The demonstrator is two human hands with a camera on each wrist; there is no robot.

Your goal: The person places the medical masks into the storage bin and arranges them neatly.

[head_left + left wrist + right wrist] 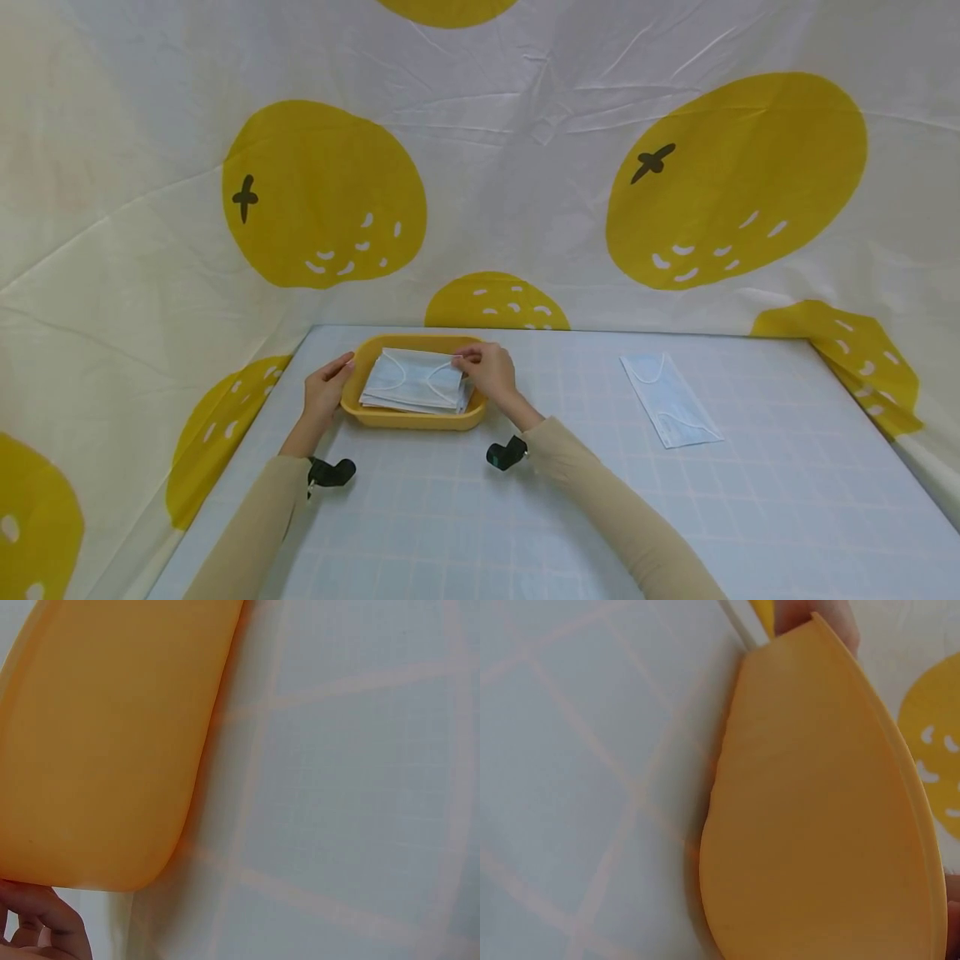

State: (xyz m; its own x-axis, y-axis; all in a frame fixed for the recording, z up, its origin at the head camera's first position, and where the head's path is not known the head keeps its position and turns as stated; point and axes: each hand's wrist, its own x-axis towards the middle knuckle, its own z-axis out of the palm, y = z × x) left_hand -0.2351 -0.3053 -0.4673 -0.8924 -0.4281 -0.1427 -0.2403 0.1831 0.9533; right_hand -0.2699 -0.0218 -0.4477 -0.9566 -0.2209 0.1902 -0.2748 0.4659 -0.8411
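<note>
A yellow tray with rounded corners stands at the back left of the table. In it lies a stack of light blue face masks with white ear loops. My left hand grips the tray's left rim; its curled fingers show against the tray's end in the left wrist view. Over the tray's right side, my right hand pinches the right edge of the top mask. In the right wrist view the tray's side hides most of that hand.
A single face mask lies flat on the table to the right of the tray. The table has a pale blue checked cover. Behind and at the left hangs a white cloth with yellow fruit prints.
</note>
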